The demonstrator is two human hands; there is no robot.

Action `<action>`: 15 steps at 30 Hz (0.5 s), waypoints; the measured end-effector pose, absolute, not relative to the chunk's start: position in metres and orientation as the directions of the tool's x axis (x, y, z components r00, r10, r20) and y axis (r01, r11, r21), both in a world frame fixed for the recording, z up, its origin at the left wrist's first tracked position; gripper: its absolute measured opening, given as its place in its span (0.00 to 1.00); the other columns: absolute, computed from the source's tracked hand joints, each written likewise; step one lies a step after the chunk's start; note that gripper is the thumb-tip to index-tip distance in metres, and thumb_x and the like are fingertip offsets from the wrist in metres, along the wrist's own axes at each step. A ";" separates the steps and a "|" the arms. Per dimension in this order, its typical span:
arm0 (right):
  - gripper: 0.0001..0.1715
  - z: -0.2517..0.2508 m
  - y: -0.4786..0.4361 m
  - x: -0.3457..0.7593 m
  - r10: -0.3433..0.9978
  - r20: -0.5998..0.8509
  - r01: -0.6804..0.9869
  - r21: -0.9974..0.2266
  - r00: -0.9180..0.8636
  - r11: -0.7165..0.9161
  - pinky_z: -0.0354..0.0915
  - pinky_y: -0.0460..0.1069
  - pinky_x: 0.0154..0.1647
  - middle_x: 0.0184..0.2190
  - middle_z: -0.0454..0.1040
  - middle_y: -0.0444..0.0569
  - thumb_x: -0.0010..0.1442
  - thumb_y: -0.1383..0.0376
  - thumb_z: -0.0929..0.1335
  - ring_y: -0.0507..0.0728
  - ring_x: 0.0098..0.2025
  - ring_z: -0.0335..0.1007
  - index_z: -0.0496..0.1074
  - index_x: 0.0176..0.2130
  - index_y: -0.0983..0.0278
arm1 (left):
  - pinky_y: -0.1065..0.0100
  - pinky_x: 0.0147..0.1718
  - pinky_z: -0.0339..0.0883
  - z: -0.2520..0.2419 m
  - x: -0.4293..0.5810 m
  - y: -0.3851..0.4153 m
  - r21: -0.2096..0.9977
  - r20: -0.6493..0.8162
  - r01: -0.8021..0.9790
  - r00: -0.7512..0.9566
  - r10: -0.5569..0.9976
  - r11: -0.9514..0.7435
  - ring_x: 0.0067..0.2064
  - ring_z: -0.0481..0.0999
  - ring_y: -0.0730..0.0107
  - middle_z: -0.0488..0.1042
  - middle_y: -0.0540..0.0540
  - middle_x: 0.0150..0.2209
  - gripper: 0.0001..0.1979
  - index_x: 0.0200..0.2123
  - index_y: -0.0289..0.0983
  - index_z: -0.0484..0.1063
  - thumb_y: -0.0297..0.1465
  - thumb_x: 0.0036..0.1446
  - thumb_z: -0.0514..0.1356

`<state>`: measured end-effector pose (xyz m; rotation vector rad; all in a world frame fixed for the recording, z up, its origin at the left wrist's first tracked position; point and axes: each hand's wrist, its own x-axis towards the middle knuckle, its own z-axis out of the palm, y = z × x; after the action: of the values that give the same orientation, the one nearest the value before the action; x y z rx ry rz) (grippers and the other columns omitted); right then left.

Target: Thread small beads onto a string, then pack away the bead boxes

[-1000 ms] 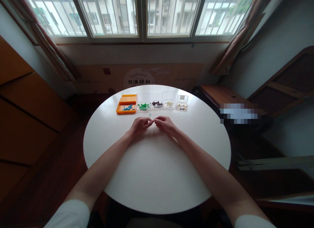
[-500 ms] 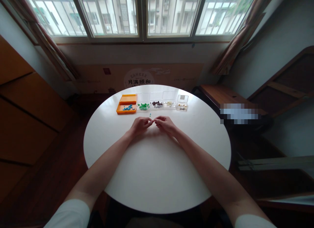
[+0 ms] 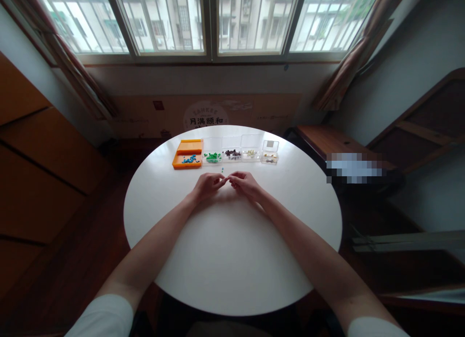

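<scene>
Meeting: left hand [image 3: 208, 183], right hand [image 3: 246, 183] | fingers [image 3: 237, 175] curled | opening, hold too small to tell

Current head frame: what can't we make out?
All in the head view:
- Anything pinched where the left hand and right hand meet: too small, partly covered by the hands.
- Shapes of the loose pieces beyond the hands: too small.
- Lower lettering on the cardboard panel: hidden by the white table.
- Item on the wooden bench: pixelated.
</scene>
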<state>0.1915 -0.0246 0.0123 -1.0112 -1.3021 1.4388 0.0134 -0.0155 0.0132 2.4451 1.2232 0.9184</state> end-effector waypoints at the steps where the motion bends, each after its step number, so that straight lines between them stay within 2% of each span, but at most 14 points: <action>1: 0.17 0.012 -0.025 0.191 0.971 0.004 -0.100 -0.995 -0.241 -0.020 0.57 0.45 0.26 0.21 0.68 0.44 0.44 0.56 0.73 0.48 0.24 0.61 0.73 0.30 0.68 | 0.75 0.24 0.51 0.013 0.013 -0.016 0.483 0.422 0.626 0.446 0.789 -0.612 0.21 0.60 0.80 0.67 0.51 0.18 0.21 0.30 0.34 0.77 0.43 0.59 0.51; 15: 0.17 0.013 -0.025 0.192 0.971 0.002 -0.096 -0.995 -0.238 -0.021 0.57 0.45 0.26 0.22 0.69 0.44 0.44 0.56 0.72 0.48 0.24 0.61 0.73 0.30 0.68 | 0.75 0.24 0.51 0.013 0.014 -0.015 0.483 0.417 0.629 0.446 0.792 -0.609 0.21 0.61 0.79 0.67 0.51 0.18 0.21 0.30 0.34 0.77 0.43 0.59 0.51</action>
<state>0.1917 -0.0252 0.0127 -1.0196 -1.3023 1.4352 0.0136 -0.0154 0.0134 2.4416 1.2288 0.9117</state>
